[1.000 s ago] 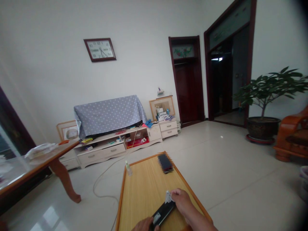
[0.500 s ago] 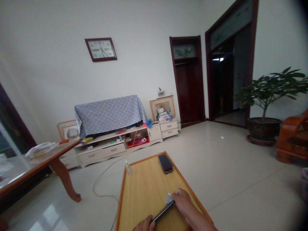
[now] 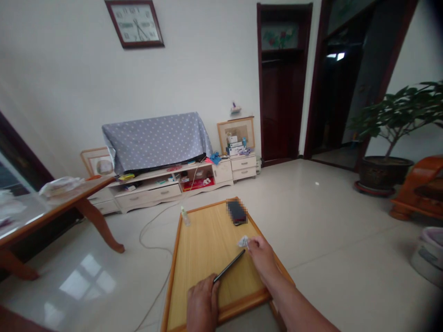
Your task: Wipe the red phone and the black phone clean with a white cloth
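Note:
A bamboo board with an orange wooden frame (image 3: 207, 249) fills the lower middle of the view. My left hand (image 3: 202, 304) grips the lower end of a slim black smartphone (image 3: 229, 266), which shows only its long edge. My right hand (image 3: 262, 258) pinches a crumpled white tissue (image 3: 243, 241) close to the phone's upper end. A dark, pixel-blurred phone-sized device (image 3: 237, 213) lies at the board's far edge. A small clear bottle (image 3: 185, 216) stands at the far left corner.
A thin pale cable (image 3: 152, 230) trails over the tiled floor left of the board. A wooden-edged glass table (image 3: 51, 207) juts in from the left. Behind stand a cream TV cabinet (image 3: 148, 189) and a potted plant (image 3: 386, 177).
The phone has turned from showing its dark face to showing its edge. The room has shifted upward in view, and more of the board shows.

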A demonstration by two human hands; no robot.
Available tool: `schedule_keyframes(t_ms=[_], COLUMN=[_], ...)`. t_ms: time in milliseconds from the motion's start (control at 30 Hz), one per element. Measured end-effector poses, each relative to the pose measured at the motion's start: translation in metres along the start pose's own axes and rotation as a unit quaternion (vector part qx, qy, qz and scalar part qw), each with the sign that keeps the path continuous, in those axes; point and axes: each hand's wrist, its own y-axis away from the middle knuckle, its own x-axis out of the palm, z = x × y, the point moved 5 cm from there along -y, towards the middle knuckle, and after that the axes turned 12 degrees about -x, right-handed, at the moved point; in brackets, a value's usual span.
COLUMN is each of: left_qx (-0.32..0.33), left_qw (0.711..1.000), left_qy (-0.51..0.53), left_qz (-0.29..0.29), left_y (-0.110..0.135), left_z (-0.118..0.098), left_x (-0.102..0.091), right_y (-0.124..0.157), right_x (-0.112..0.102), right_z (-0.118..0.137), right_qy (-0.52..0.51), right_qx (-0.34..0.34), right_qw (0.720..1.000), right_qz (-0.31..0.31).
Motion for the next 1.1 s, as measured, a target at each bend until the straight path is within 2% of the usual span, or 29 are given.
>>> schedule_keyframes(t_ms=[100,200,300,400,500,667,733,800,867,1000,1100], left_qx=[-0.01,-0.013,-0.011,-0.014,-0.014,-0.015,-0.018,-0.019,-0.02,-0.013,-0.011], left_qw=[1.0,1.0,1.0,1.0,1.0,0.999,0.999,0.999,1.0,1.0,1.0], left_qy=[0.002,0.005,0.009,0.011,0.015,0.024,0.022,0.02,0.017,0.013,0.015], left_qz=[-0.002,-0.007,-0.014,-0.016,-0.001,0.029,0.025,0.017,0.009,-0.001,-0.001], left_y=[0.0,0.0,0.0,0.0,-0.001,-0.002,-0.001,-0.001,-0.001,0.0,0.001], left_z=[-0.003,-0.004,-0.003,-0.002,-0.003,-0.006,-0.006,-0.005,-0.005,-0.006,-0.005], left_x=[-0.004,-0.004,-0.005,-0.006,-0.008,-0.009,-0.01,-0.011,-0.011,-0.013,-0.011], right_y=[0.0,0.006,0.009,0.009,0.015,0.058,0.077,0.083,0.073,0.037,0.042], right_x=[0.003,0.011,0.015,0.016,0.022,0.053,0.066,0.072,0.069,0.05,0.051], right_z=[0.009,0.012,0.014,0.017,0.022,0.04,0.045,0.047,0.044,0.035,0.036], right_qy=[-0.033,-0.041,0.036,0.143,0.205,0.219,0.201,0.186,0.182,0.215,0.23], right_qx=[0.0,-0.008,-0.061,-0.128,-0.172,-0.233,-0.241,-0.235,-0.216,-0.168,-0.173], right_qw=[0.999,0.996,0.99,0.974,0.954,0.922,0.912,0.909,0.915,0.936,0.932], right_qz=[0.019,0.075,0.118,0.123,0.135,0.22,0.264,0.291,0.289,0.221,0.22])
